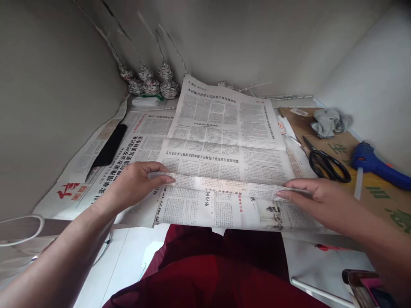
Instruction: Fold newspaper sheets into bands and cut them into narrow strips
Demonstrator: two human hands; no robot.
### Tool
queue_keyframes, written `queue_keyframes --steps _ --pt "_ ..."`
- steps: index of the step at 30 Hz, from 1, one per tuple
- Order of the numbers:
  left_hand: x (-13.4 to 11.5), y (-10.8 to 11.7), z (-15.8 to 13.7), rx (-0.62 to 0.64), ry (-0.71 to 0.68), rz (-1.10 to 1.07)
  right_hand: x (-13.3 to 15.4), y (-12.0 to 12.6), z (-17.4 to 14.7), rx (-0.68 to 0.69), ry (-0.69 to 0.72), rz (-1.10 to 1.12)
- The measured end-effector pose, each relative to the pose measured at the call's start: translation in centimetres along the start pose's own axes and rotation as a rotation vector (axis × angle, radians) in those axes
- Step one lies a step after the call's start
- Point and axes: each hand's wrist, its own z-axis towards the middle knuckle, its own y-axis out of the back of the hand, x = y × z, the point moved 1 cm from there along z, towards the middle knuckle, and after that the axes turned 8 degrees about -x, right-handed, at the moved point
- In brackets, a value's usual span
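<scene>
A newspaper sheet [205, 141] lies across the table, its far end leaning up by the wall. Its near edge is folded into a narrow strip that runs between my hands. My left hand [136, 184] pinches the strip's left end, thumb and fingers closed on the paper. At the right end, my right hand [316, 199] grips the same fold between thumb and fingers. Under it, more printed newspaper [189, 209] covers the table's front edge.
Several gourd-shaped woven paper pieces [168, 81] stand at the back left. A dark phone-like slab [111, 145] lies at left. On the right cardboard [366, 171] are black scissors [327, 162], a blue glue gun [379, 164] and a crumpled grey cloth [329, 122].
</scene>
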Motion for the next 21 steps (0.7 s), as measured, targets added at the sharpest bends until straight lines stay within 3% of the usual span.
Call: queue_keyframes --steps 3,8,12,21 --pt "-0.3 -0.2 0.3 -0.027 0.08 0.011 0.1 0.0 0.8 0.113 -0.153 0.047" --pt "-0.4 -0.6 0.2 -0.111 0.114 0.056 -0.1 -0.5 0.7 0.093 -0.31 0.004" --pt "-0.1 -1.0 0.1 -0.172 0.097 0.094 0.0 -1.1 0.2 0.04 -0.327 -0.032" --pt "-0.2 -1.0 -0.2 -0.152 0.14 0.09 0.3 -1.6 -0.6 -0.038 -0.335 -0.089"
